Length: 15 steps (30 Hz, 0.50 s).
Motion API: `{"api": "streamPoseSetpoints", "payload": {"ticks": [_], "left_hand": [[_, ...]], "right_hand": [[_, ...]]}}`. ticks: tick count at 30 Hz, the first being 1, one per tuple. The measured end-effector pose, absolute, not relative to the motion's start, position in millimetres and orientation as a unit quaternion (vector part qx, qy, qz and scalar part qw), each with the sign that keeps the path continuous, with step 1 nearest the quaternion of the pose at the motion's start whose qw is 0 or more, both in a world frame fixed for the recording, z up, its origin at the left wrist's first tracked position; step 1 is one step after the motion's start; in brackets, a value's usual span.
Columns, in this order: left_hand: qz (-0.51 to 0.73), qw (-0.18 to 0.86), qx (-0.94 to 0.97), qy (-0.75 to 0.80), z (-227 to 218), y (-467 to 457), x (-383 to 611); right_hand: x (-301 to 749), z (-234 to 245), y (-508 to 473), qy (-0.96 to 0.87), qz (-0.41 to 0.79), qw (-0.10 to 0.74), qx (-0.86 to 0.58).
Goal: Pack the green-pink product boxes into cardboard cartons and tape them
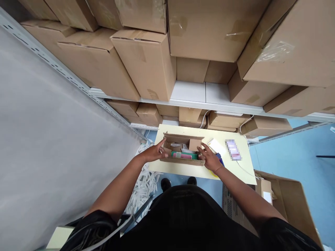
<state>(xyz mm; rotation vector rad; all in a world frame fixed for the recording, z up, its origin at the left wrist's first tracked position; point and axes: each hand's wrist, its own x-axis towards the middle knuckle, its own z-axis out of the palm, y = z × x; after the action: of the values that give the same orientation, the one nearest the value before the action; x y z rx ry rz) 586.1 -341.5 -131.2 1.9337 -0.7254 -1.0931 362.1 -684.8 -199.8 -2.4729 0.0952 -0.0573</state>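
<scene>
A small cardboard box [184, 162] with its top open sits on the pale yellow table. My left hand [154, 152] grips its left end, thumb near the front corner and fingers toward the back corner. At the right end, my right hand [210, 159] holds the box with its fingers over the edge. Inside lies a green and pink package [183, 155] along the front wall. Behind it are a white wrapped item [187, 150] and a brown cardboard piece [195, 144]; what lies under them is hidden.
On the table [167, 168] to the right are a white card or packet [216, 145], a blue tool [220, 158] partly behind my wrist, and a blurred phone [233, 150] with a cable. Shelves of cartons [146, 62] rise ahead. White strips [143, 184] litter the floor left; a large open carton [290, 202] stands right.
</scene>
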Motion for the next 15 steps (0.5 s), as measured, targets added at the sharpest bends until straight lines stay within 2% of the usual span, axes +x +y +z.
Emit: {"api": "streamPoseSetpoints", "payload": {"ticks": [2, 5, 9, 12, 15], "left_hand": [[-0.434, 0.409, 0.753, -0.276, -127.7, -331.2, 577.7], [-0.427, 0.421, 0.755, -0.264, -124.8, -320.0, 567.6], [-0.424, 0.410, 0.762, -0.268, -123.5, -318.5, 562.0], [-0.418, 0.407, 0.767, -0.268, -121.3, -321.8, 561.3], [-0.411, 0.408, 0.768, -0.275, -119.3, -322.2, 561.5]], "right_hand": [[363.7, -197.1, -692.6, 0.079, -0.037, 0.373, -0.924], [357.3, -200.3, -700.7, 0.259, -0.050, 0.455, -0.850], [341.6, -205.6, -696.3, 0.437, 0.035, 0.580, -0.687], [332.0, -199.4, -686.5, 0.450, -0.021, 0.640, -0.622], [326.5, -185.6, -674.3, 0.370, -0.078, 0.656, -0.654]]}}
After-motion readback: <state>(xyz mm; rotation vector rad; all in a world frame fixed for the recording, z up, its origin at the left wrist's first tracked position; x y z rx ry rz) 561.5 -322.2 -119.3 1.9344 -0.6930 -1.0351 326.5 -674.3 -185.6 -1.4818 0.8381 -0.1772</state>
